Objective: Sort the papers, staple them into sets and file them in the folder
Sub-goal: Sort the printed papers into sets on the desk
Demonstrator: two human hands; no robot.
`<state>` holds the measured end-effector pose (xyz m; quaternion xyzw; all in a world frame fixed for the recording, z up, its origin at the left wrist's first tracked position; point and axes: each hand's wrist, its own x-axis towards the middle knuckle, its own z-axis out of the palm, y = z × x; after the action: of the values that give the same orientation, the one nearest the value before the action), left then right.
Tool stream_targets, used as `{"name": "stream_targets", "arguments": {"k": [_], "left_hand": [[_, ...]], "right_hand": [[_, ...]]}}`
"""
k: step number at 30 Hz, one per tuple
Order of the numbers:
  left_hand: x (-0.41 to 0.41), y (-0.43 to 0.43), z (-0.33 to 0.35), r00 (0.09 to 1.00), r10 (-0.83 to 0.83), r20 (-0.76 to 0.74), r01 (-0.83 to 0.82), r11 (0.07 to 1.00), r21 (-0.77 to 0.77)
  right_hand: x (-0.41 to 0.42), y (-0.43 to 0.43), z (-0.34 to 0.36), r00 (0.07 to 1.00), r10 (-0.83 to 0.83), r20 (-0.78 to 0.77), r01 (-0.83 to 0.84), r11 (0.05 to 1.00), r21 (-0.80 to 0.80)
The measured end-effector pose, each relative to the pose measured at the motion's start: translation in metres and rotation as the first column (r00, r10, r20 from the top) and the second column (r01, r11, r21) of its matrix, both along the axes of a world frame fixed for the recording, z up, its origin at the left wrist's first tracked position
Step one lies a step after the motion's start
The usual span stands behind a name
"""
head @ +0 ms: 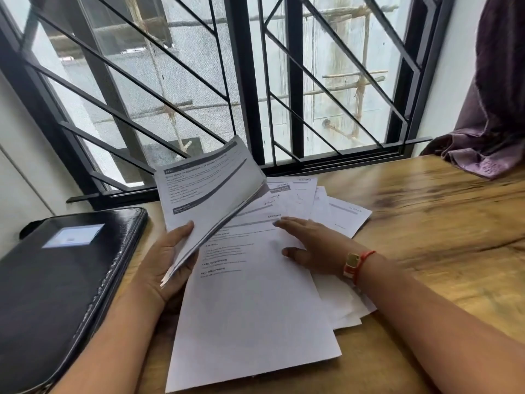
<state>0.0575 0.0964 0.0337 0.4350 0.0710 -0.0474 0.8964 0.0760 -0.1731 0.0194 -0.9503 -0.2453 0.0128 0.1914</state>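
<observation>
left grip point(162, 261) around paper stack point(207, 189)

One folder point(56, 294); one held paper bundle point(204, 189); at least five loose sheets point(250, 308); one curtain point(494, 109).

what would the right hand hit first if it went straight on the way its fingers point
The right hand lies flat on the spread sheets, fingers pointing left. Straight on, it would likely meet the lifted bundle in the left hand, though it might slip under it; depth is unclear.
</observation>
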Motion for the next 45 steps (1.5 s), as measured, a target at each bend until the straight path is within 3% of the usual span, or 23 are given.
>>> {"name": "stream_targets", "arguments": {"k": [6,13,19,22,30,45], "left_hand": [[0.000,0.003,0.005,0.997,0.046,0.063,-0.047,0.999,0.005],[-0.003,0.000,0.003,0.995,-0.010,0.104,0.000,0.995,0.100],[-0.001,0.003,0.004,0.994,0.012,0.108,-0.017,0.999,0.041],[-0.001,-0.003,0.001,0.994,0.007,0.109,-0.019,0.994,0.109],[0.009,0.004,-0.012,1.000,-0.002,0.003,0.002,0.996,0.084],[0.010,0.001,-0.015,1.000,-0.007,-0.008,0.008,0.998,0.061]], "right_hand": [[0.000,-0.001,-0.001,1.000,0.006,0.017,-0.005,1.000,-0.016],[0.002,-0.003,-0.003,1.000,-0.011,-0.004,0.011,0.999,0.030],[0.004,-0.004,-0.006,1.000,-0.005,-0.008,0.005,1.000,0.021],[0.004,-0.003,-0.007,1.000,-0.006,-0.019,0.006,1.000,0.013],[0.017,-0.009,-0.013,0.943,-0.319,0.098,0.316,0.948,0.043],[0.024,-0.018,-0.013,0.892,-0.437,-0.114,0.444,0.802,0.400]]}}
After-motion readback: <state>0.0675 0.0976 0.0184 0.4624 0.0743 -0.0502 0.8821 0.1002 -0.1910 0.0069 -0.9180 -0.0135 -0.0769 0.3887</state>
